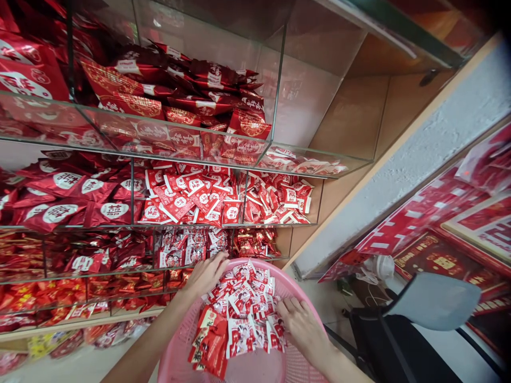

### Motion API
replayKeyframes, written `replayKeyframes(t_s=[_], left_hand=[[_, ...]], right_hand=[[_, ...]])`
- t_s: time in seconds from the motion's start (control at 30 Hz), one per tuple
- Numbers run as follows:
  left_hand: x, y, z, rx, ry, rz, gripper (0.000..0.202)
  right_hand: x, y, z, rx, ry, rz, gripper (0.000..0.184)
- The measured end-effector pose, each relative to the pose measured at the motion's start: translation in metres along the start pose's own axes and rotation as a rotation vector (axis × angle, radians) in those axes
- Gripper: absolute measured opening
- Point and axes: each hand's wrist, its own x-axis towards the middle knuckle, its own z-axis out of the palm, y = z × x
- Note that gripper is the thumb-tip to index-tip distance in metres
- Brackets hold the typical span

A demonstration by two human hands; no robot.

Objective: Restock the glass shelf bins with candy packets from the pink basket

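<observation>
Pink Plastic Basket (181,346) Full of Shiny Packets Stands Between Two Bare Hands

At its far left rim, the fingers of the left hand (205,274) lie bent and close together; whether they grip the rim cannot be told. Over on the right, inside the basket, the right hand (301,322) has its fingers curled beside the packets, and their tips are too hidden to tell if anything is pinched.

Between the hands, small red-and-white pillow-shaped packets (241,298) lie in a loose heap, their wrappers glossy and crimped. At the heap's near left sit larger, smoother red packets with cream panels and dark lettering (215,340). Bare pink plastic shows at the bottom, and the right wall is a fine perforated mesh.

Past the rim rise shelves split into bins by clear glass panels (181,122). They carry crinkled maroon pouches with white oval labels (56,213) and small flat red packets with white edges (183,197). A smooth tan side panel (355,109) closes the shelves, next to a rough, lumpy pale wall (423,96). Lower right is a black chair (415,348).
</observation>
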Motion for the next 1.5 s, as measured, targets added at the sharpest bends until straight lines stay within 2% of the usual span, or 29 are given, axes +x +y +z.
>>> replayKeyframes(t_s=[0.17,0.33,0.43,0.5,0.6,0.67,0.73,0.8,0.87,0.9,0.93,1.0,1.1,1.17,1.23,1.3,1.5], left_hand=[[0.001,0.000,0.000,-0.004,0.000,-0.001,0.041],[0.000,-0.001,-0.001,-0.020,-0.001,-0.011,0.041],[0.000,-0.003,0.001,-0.040,0.004,-0.008,0.041],[0.000,-0.004,0.002,-0.055,0.011,-0.012,0.040],[-0.001,-0.005,0.003,-0.072,0.018,-0.012,0.039],[-0.001,-0.005,0.002,-0.081,0.018,-0.005,0.040],[-0.002,-0.006,0.002,-0.088,0.024,0.005,0.041],[-0.002,-0.007,0.003,-0.092,0.033,0.007,0.041],[-0.003,-0.008,0.005,-0.092,0.038,0.000,0.042],[-0.003,-0.009,0.005,-0.089,0.042,-0.004,0.042],[-0.003,-0.009,0.006,-0.086,0.046,-0.007,0.042],[-0.004,-0.009,0.005,-0.085,0.054,-0.004,0.043],[-0.005,-0.005,0.001,-0.099,0.055,0.002,0.042],[-0.007,-0.002,-0.002,-0.114,0.053,0.004,0.042],[-0.008,0.000,-0.003,-0.130,0.057,0.004,0.041],[-0.009,0.000,-0.003,-0.138,0.063,0.000,0.042],[-0.008,-0.006,0.004,-0.111,0.055,-0.031,0.046]], right_hand=[[0.005,0.001,-0.002,-0.017,0.010,0.020,0.026],[0.008,-0.003,0.005,-0.041,-0.020,0.013,0.037],[0.011,0.001,-0.009,0.046,-0.039,0.034,0.040],[0.016,0.008,-0.038,0.161,-0.013,0.023,0.037],[0.028,0.021,-0.108,0.306,0.155,-0.006,0.014],[0.038,0.032,-0.164,0.340,0.399,-0.043,0.004],[0.052,0.046,-0.219,0.360,0.714,-0.132,0.006],[0.072,0.064,-0.266,0.359,0.986,-0.125,0.007],[0.101,0.087,-0.300,0.400,1.123,-0.043,0.009],[0.119,0.099,-0.312,0.423,1.132,-0.008,0.011],[0.137,0.111,-0.321,0.447,1.079,0.009,0.012],[0.172,0.131,-0.329,0.470,0.837,0.060,0.014],[0.210,0.146,-0.327,0.433,0.406,0.181,0.021],[0.224,0.148,-0.322,0.410,0.248,0.219,0.031],[0.231,0.145,-0.317,0.412,0.184,0.228,0.046],[0.235,0.143,-0.314,0.424,0.137,0.237,0.052],[0.243,0.144,-0.313,0.480,0.117,0.281,0.034]])
